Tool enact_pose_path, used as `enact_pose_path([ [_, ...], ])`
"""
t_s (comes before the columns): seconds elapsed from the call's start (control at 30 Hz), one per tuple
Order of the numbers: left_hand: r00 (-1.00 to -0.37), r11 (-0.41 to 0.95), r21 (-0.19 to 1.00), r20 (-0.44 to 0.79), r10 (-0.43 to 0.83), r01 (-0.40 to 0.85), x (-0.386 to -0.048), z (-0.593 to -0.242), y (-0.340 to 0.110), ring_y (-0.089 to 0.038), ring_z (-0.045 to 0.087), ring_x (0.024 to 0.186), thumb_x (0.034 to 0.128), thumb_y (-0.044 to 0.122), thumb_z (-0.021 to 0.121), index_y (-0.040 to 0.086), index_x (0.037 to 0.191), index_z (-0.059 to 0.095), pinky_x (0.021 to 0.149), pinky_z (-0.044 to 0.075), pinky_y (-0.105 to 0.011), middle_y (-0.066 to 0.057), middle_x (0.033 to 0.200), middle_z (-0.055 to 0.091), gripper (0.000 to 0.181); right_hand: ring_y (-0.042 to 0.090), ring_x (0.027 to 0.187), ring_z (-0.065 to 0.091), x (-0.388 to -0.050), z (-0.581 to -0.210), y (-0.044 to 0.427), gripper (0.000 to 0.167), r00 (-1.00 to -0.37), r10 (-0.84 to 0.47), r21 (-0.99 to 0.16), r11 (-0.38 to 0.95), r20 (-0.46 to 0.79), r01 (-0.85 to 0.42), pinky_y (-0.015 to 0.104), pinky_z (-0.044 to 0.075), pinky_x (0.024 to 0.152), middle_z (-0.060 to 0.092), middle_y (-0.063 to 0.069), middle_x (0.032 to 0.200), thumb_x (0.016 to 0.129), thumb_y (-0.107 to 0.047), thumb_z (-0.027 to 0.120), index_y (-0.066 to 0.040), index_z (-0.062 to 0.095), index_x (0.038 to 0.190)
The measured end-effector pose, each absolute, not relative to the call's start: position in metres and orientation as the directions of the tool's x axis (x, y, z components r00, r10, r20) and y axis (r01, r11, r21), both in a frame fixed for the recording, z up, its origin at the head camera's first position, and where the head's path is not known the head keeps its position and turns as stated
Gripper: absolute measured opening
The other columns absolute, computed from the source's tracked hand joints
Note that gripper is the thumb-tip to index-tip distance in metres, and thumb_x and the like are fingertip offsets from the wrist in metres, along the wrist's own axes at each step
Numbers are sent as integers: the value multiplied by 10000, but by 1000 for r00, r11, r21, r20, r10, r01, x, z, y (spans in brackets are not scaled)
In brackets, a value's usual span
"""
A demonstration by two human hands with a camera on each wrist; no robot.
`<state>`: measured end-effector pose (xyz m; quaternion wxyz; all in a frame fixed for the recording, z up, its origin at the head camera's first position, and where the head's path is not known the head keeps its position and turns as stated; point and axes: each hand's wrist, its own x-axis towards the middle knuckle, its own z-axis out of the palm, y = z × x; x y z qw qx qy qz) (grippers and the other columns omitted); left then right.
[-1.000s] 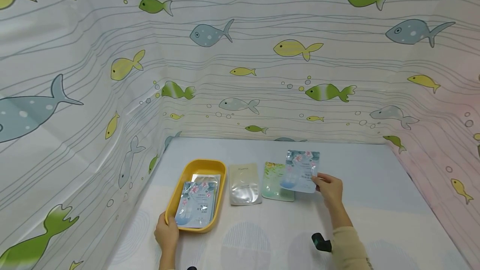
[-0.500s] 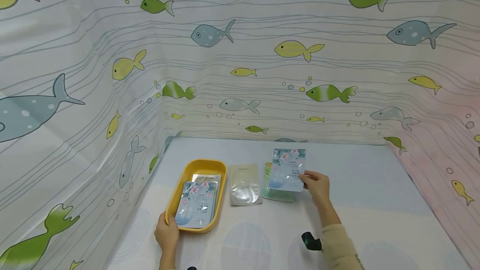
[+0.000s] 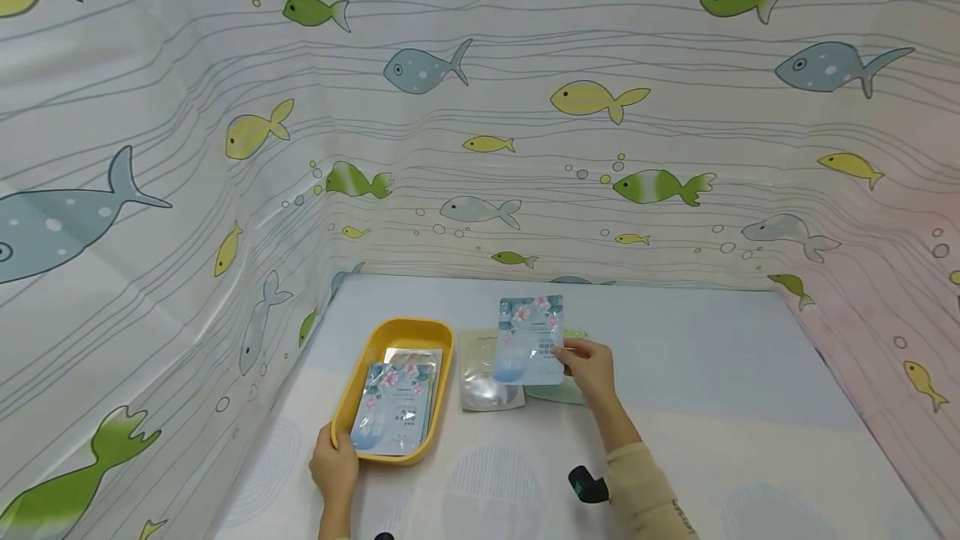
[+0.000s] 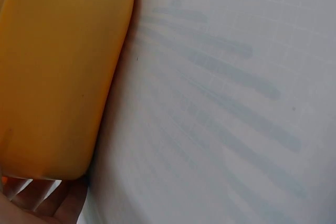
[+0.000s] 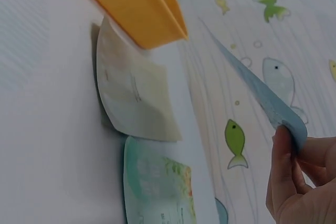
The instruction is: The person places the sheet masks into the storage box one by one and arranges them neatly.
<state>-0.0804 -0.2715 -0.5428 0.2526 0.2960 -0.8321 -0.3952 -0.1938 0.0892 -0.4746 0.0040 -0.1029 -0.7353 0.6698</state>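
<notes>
My right hand [image 3: 589,369] pinches a blue floral sheet-mask packet [image 3: 529,340] by its right edge. The packet is held above the table, and in the head view it partly covers a beige packet [image 3: 487,395] and a green packet [image 3: 558,392]. From the right wrist view the held packet [image 5: 262,94] appears nearly edge-on, between thumb and fingers. At the near left corner of a yellow tray [image 3: 448,357], my left hand [image 3: 334,467] grips the rim. Another blue floral packet [image 3: 392,411] lies in the tray on top of other packets, mostly hidden.
The white table [image 3: 697,357] carries the tray, with the beige and green packets in a row to its right. Fish-patterned curtain [image 3: 480,123] walls enclose the back and sides. A dark wrist camera [image 3: 587,486] juts out beside the right sleeve.
My right hand has carried the blue packet leftward, from beside the green packet to over the beige one. The left hand and the tray have stayed in place.
</notes>
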Motion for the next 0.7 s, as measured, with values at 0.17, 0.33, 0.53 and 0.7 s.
enact_pose_path([
  [0.17, -696, 512, 806, 186, -694, -295, -80, -543, -272, -539, 544, 977, 919, 44, 397, -139, 1144, 531, 816, 400, -596, -353, 1090, 582, 320, 147, 688, 660, -193, -472, 71, 263, -986, 125, -990, 74, -106, 116, 240, 536, 609, 682, 187, 906, 826, -16, 677, 105, 651, 1057],
  [0.33, -690, 511, 809, 193, -698, -292, -80, -544, -272, -541, 547, 966, 913, 44, 402, -135, 1138, 536, 806, 401, -596, -351, 1081, 587, 318, 141, 676, 652, -190, -472, 52, 268, -992, 84, -993, 74, -91, 97, 278, 541, 608, 684, 199, 905, 825, -17, 677, 112, 649, 1059],
  [0.53, -696, 501, 807, 166, -699, -311, -81, -544, -272, -542, 536, 991, 919, 53, 388, -134, 1161, 523, 830, 397, -598, -352, 1112, 574, 334, 130, 680, 641, -184, -472, 30, 276, -997, 12, -993, 80, -82, 83, 315, 546, 632, 686, 188, 911, 825, -34, 682, 106, 651, 1062],
  [0.7, -695, 502, 807, 167, -699, -310, -81, -543, -272, -542, 535, 992, 918, 53, 388, -135, 1161, 524, 831, 396, -598, -352, 1112, 574, 336, 123, 668, 632, -183, -471, 16, 264, -997, -32, -995, 69, -76, 74, 292, 541, 616, 685, 173, 879, 815, -26, 691, 109, 657, 1039],
])
